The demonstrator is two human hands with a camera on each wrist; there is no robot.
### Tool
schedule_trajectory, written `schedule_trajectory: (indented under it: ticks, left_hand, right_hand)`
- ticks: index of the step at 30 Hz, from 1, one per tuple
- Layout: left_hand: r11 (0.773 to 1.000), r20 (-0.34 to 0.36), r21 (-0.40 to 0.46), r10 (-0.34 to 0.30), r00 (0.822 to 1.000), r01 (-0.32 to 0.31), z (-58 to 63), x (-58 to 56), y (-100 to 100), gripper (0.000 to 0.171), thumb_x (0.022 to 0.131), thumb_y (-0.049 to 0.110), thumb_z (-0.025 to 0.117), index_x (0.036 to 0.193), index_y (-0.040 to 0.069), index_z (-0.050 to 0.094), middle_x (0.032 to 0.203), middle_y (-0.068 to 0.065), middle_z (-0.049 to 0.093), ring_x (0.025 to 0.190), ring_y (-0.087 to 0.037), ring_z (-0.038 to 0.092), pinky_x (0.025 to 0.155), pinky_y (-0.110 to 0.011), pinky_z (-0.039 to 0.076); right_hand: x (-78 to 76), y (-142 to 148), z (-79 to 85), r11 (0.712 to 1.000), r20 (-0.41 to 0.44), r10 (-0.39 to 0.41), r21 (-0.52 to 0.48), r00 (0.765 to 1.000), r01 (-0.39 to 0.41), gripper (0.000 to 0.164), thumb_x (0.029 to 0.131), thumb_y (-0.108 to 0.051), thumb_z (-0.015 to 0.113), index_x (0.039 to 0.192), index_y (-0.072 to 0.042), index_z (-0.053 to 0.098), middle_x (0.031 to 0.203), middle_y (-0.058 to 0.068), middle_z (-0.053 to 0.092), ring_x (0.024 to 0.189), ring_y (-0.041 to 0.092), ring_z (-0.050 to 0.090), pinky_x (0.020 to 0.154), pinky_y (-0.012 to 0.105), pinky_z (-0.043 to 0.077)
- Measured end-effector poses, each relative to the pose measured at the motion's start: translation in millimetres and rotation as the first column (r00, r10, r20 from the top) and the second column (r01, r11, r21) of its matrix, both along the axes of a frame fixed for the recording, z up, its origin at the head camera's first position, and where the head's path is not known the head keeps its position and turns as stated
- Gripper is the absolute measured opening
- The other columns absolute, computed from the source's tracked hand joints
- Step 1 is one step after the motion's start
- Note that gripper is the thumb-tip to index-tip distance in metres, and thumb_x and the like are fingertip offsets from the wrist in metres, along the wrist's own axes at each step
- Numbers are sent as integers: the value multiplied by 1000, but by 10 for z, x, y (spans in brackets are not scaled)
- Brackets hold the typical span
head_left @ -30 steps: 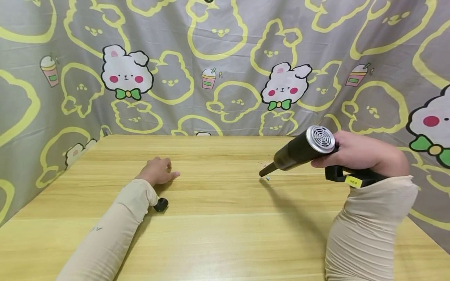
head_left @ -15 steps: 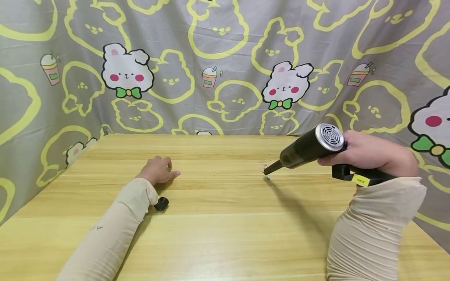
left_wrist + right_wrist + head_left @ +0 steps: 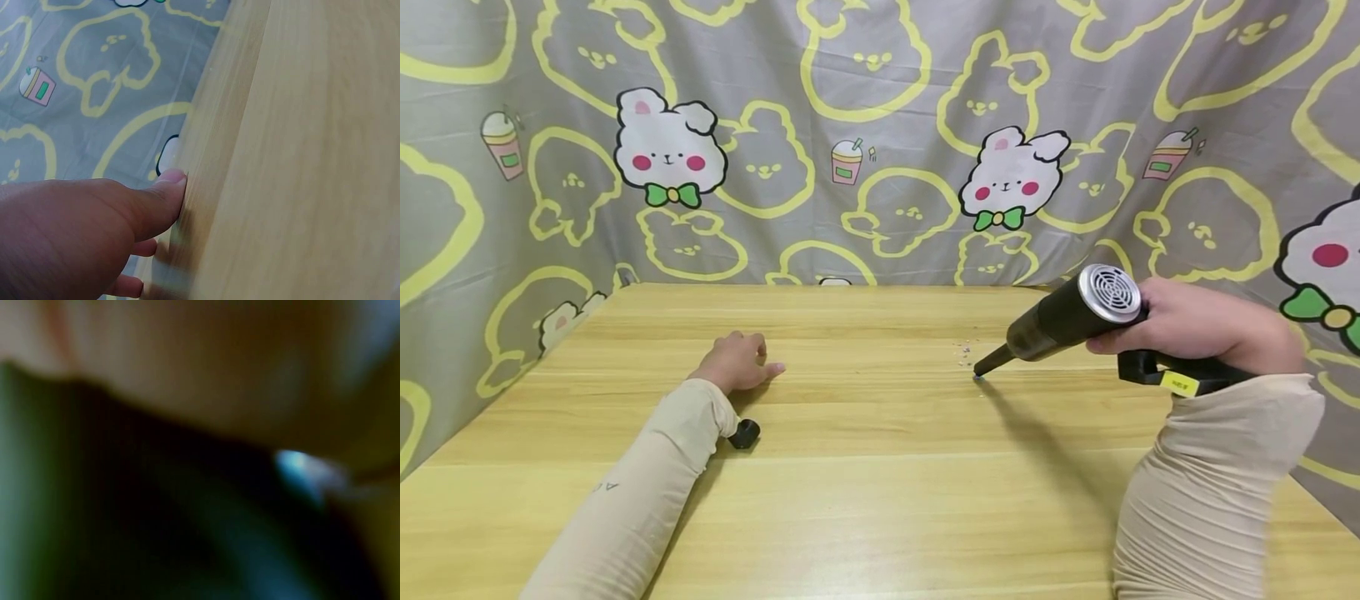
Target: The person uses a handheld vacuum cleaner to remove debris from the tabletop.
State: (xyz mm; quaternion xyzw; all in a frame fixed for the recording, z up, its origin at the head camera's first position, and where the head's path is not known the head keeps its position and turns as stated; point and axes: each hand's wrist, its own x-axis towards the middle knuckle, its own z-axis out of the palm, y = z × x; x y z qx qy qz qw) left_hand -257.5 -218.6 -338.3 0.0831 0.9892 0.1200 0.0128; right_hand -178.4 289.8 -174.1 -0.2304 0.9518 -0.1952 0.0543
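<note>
My right hand grips a black handheld vacuum cleaner with a silver vented end, held tilted over the right side of the table. Its narrow nozzle points down and left, the tip right at a small bluish bit on the wood. Just left of and behind the tip lie several tiny crumbs. Far to the left, my left hand rests low at the tabletop, fingers loosely bent and holding nothing. The left wrist view shows its thumb above bare wood. In the right wrist view everything is a dark, close blur.
A light wooden table spreads out in front of me. Behind and along both sides hangs a grey curtain printed with rabbits. Black wrist mounts show at the left cuff and beside the right hand, the latter with a yellow label.
My right hand has carried the vacuum cleaner a little to the right, its nozzle tip now meeting the bluish bit that lay apart from it before. The left hand has stayed put.
</note>
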Motion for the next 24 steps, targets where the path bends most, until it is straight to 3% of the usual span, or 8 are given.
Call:
schedule_trajectory:
  ticks: [5, 12, 24]
  left_hand:
    - [1000, -6, -4, -1, 1000, 1, 2, -12, -9, 47, 92, 43, 58, 107, -1, 56, 113, -32, 52, 104, -53, 45, 86, -61, 43]
    - [1000, -5, -8, 0, 1000, 0, -10, -30, -29, 48, 92, 44, 57, 109, -1, 56, 114, -32, 52, 105, -53, 44, 87, -62, 42]
    - [1000, 5, -1, 7, 1000, -7, -23, -22, -14, 48, 92, 45, 57, 108, -1, 56, 114, -31, 51, 105, -53, 44, 86, -61, 43]
  right_hand:
    - [52, 111, 8, 997, -97, -20, 76, 995, 28, 41, 80, -30, 76, 113, -10, 63, 96, 3, 66, 77, 14, 57, 70, 32, 46]
    - [109, 127, 29, 990, -171, -1, 137, 985, 24, 33, 77, -32, 77, 103, -15, 66, 85, -4, 65, 72, 10, 55, 66, 31, 46]
    - [176, 18, 25, 992, -141, 51, 117, 989, -34, 20, 77, -28, 77, 92, -18, 68, 73, -7, 63, 63, 6, 56, 60, 28, 47]
